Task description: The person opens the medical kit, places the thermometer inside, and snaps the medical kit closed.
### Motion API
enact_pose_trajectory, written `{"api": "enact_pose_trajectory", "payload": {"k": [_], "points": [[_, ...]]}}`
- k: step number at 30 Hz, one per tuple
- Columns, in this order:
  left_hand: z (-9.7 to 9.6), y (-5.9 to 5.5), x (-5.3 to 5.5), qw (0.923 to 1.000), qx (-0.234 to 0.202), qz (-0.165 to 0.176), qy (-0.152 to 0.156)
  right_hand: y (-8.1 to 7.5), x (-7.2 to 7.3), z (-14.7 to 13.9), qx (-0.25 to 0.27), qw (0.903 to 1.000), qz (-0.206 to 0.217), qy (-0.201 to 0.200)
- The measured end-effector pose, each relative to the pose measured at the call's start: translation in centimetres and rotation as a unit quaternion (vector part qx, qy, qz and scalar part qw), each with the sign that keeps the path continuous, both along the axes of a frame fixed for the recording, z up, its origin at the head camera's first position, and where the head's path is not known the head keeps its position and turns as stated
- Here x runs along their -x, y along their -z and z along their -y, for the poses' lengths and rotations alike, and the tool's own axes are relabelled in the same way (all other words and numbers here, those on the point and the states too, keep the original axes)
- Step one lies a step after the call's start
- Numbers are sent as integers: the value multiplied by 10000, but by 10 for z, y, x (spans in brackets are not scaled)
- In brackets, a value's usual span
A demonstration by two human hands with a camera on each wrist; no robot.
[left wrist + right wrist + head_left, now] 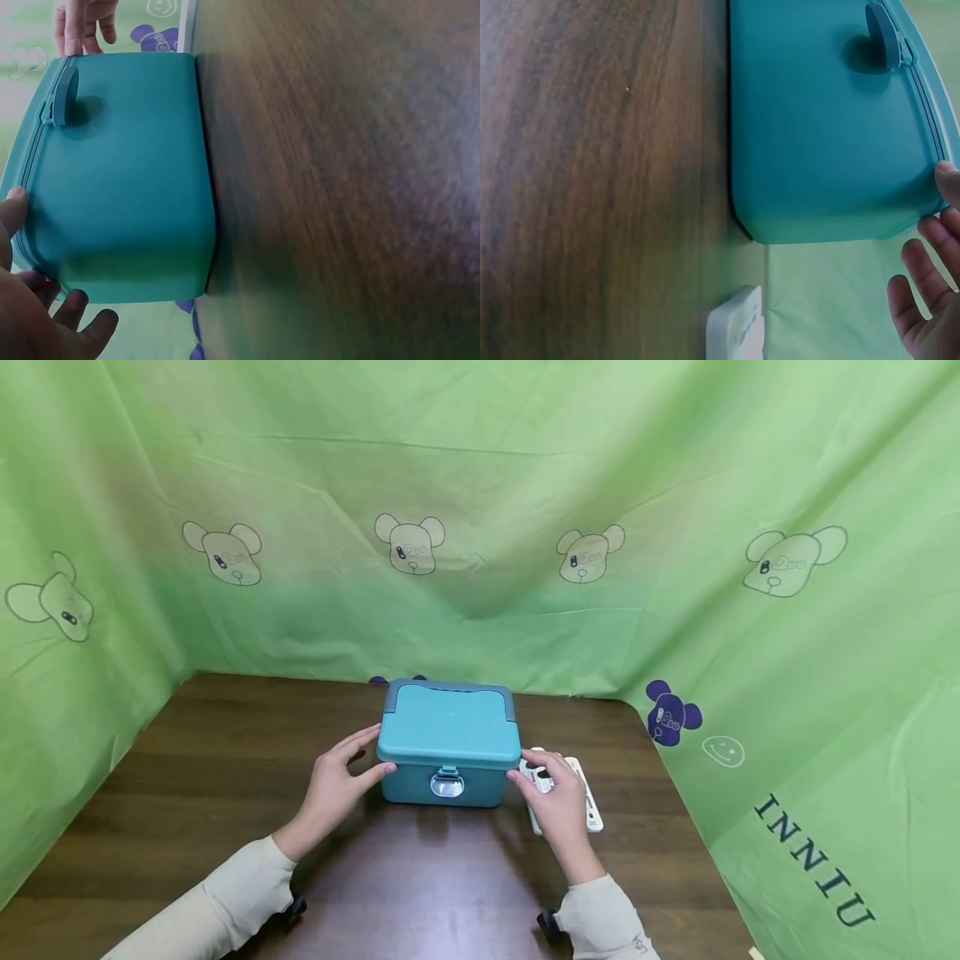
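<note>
A teal storage box [442,785] with a carry handle in its lid [450,718] stands on the table. The lid lies down on the body, while the front latch [447,783] sticks outward, tilted away from the front wall. My left hand [335,785] holds the lid's front left corner, thumb at the front seam and fingers along the side. At the opposite corner my right hand [558,793] pinches the lid edge between thumb and index finger; its other fingers [922,270] spread off the side wall. What is inside the box is hidden.
White flat pieces [592,802] with dark print lie right of the box, partly under my right hand in the head view. The dark wooden table [225,760] meets a green printed curtain [495,635] at the back and sides.
</note>
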State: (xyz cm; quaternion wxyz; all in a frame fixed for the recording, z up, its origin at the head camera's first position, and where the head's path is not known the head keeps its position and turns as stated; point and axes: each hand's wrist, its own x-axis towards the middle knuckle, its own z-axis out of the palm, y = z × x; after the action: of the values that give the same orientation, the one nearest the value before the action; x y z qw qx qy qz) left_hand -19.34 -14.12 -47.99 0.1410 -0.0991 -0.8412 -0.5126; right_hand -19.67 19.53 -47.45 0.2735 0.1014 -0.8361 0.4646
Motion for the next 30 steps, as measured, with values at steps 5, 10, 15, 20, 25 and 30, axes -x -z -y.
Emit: {"api": "enact_pose_trajectory", "payload": {"k": [5,10,15,20,25,30], "points": [[-2,-1,-2,10000,4,48,-59,-4,-1,-3,-60,10000,47,4],[-3,-6,-2,9999,-57,-127,-34,-8,0,-5,-121,9997,-216,-71],[-3,-17,2,9993,-113,-336,-75,-18,5,-5,-86,9991,-401,-112],[-2,-27,7,9989,-94,-437,-108,-29,10,-5,-42,9990,-419,-160],[-3,-33,9,9991,-46,-412,-84,-35,12,-6,-20,9986,-444,-271],[-4,-40,12,9990,-5,-448,-71,-43,16,-7,-132,9982,-465,-352]]}}
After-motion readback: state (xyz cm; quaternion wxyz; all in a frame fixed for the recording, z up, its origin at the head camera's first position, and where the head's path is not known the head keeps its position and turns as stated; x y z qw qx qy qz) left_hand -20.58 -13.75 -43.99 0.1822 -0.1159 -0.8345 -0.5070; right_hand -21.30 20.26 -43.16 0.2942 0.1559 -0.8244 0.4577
